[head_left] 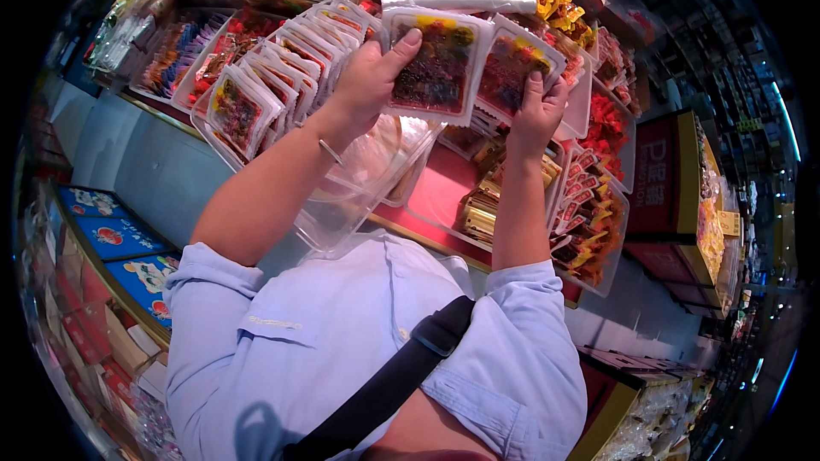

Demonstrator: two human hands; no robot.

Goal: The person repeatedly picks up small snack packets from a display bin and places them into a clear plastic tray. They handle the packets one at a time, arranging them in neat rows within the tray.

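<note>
Inspector A: Item in hand: a flat clear snack packet (437,64) with dark red and yellow contents, raised above the counter display at upper centre. Who holds it?

Inspector B: The left hand (371,77). Fingers are closed round its left edge, thumb pressed on the front face.

Inspector A: And the second packet (512,68)?

Inspector B: Just beside the first, on its right, edges overlapping. The right hand (538,115) grips it from below, fingers clamped on its lower edge.

Inspector A: Surroundings?

Inspector B: To the left, a fanned row of similar packets (273,77) stands on edge in a clear bin (205,124). Beneath the hands, an empty clear tub (359,196) sits against a red shelf (444,188). Further right, bins of red and gold wrapped sweets (589,213). The person wears a light blue shirt (342,350) with a black strap (401,376) across it, and a thin bangle (330,151) on the left wrist
</note>
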